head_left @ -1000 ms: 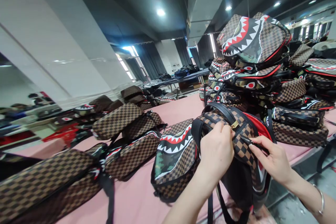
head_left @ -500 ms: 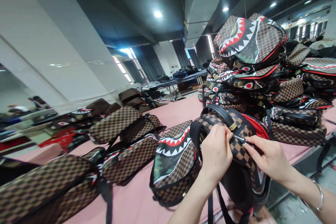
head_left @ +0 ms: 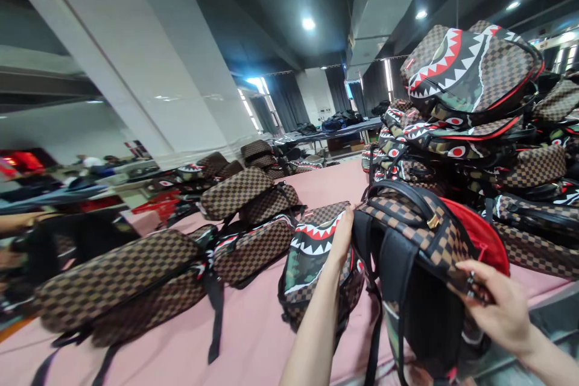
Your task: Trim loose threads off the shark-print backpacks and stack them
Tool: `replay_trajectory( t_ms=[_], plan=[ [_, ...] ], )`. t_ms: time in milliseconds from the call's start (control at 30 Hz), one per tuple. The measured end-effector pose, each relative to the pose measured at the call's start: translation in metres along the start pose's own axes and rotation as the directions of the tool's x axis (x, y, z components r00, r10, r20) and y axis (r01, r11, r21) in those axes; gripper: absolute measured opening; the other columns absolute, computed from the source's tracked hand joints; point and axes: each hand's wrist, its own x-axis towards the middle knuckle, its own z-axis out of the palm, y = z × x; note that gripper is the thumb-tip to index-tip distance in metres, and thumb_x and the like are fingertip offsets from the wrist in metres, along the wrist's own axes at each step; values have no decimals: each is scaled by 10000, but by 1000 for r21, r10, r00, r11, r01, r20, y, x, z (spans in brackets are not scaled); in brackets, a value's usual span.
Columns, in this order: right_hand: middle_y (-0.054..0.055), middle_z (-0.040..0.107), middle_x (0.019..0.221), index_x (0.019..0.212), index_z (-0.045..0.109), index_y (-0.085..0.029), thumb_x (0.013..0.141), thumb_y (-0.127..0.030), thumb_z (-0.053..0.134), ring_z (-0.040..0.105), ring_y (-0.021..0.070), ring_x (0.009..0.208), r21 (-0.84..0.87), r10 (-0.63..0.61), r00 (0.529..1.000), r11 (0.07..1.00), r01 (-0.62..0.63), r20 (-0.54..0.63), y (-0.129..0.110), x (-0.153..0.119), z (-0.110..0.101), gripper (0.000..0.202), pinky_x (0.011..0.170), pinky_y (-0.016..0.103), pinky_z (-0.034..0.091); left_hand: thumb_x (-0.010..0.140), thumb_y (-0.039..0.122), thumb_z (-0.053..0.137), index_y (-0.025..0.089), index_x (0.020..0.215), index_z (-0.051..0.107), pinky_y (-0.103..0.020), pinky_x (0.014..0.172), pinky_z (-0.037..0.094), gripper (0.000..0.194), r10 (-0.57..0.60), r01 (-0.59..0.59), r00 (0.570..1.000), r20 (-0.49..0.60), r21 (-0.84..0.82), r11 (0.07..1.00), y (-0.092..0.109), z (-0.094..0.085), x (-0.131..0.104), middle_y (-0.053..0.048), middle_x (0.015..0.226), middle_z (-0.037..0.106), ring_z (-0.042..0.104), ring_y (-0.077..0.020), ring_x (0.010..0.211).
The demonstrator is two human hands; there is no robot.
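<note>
A brown-checked backpack stands upright in front of me, its top unzipped and the red lining showing. Its black carry handle arches over the top, with a gold-coloured fitting at one end. My right hand is closed on the backpack's right edge, close to the metal zip pulls. My left hand is at the backpack's left side, its fingers hidden from view. Just behind my left forearm lies another checked backpack with a printed shark mouth.
A tall stack of shark-print backpacks rises at the right. More checked backpacks lie along the left of the pink-covered table, straps trailing. A person's arm shows at the far left edge. A white pillar stands behind.
My left hand has left the zip area on top and moved to the backpack's left side. My right hand has moved down the right edge, and the top gapes wider. The view has swung left.
</note>
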Motion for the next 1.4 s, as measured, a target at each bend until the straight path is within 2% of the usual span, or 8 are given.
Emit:
replay_trajectory(
  t_ms=[167,267,367,500,733,867,1033,1400],
  plan=[
    [60,671,774,845,636,-169,697,-415,657,611,190,659,-43,397,863,902,-430,-313,80,68,-8,288,631,287,473,886,353,357,185,1241,474,-457,1004,326,410,315,-189,917,-243,431,882,-6,33,-77,-121,1238,538,461,-241,1162],
    [92,648,767,838,623,-137,738,-423,611,597,190,678,123,518,797,853,-507,-310,88,100,-25,303,636,285,457,828,209,457,194,1372,285,-493,1007,321,570,513,-496,848,135,547,674,-7,63,-123,-135,1351,434,378,-269,1242],
    [83,633,777,845,611,-167,779,-402,580,587,178,673,114,428,870,904,-413,-245,63,107,-39,246,619,270,451,808,171,477,203,1349,334,-486,1000,352,560,503,-635,772,388,473,610,-4,88,-141,-118,1337,458,414,-262,1209],
    [45,652,787,846,609,-217,802,-386,565,600,183,690,-126,233,959,959,-254,-162,32,94,-45,180,630,270,464,802,156,492,178,1215,485,-441,887,451,414,543,-635,770,334,333,697,4,107,-131,-138,1203,554,513,-249,1055],
    [39,664,885,1003,538,-201,822,-397,525,640,180,734,-248,226,974,944,-218,5,17,86,-58,267,628,252,504,800,95,505,188,1007,562,-347,798,462,235,607,-598,794,5,177,781,28,108,-75,-73,939,611,549,-185,906],
    [62,662,961,1074,504,-196,852,-350,484,650,182,808,-232,148,976,967,-109,158,0,88,-67,271,672,251,523,783,163,566,201,1005,606,-284,732,473,229,505,-536,841,193,165,828,46,97,-31,-54,946,602,562,-161,865],
    [56,682,973,1073,565,-205,850,-307,489,652,186,853,-213,22,951,976,47,309,-6,89,-70,257,728,269,529,756,212,603,207,707,639,-231,619,440,60,389,-551,785,482,257,794,61,93,-3,9,710,570,545,-126,681],
    [37,699,801,934,629,-230,841,-291,497,651,164,698,-293,-38,904,940,177,425,-14,107,-66,173,629,239,507,834,168,440,183,711,528,-263,657,414,152,542,-609,785,299,216,763,63,110,-34,-34,743,554,514,-146,730]
  ],
)
